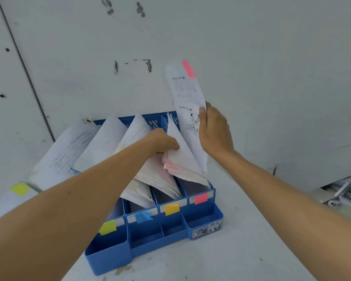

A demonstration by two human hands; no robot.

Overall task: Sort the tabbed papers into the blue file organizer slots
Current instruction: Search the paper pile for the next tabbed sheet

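A blue file organizer [203,218] stands on the white table against the wall. Its slots carry yellow [108,227], blue [143,217], orange [171,209] and pink [201,198] labels. My right hand [213,130] grips a printed sheet with a pink tab [187,88], held upright over the pink-labelled slot. My left hand [163,141] grips the pink-tabbed papers [182,159] standing in that slot and holds them to the left. Other white sheets fan out of the remaining slots.
A loose sheet with a yellow tab [19,189] lies at the left table edge. More papers [63,153] lean out at the organizer's left. The wall [251,57] rises right behind. Metal parts [342,191] lie at the right.
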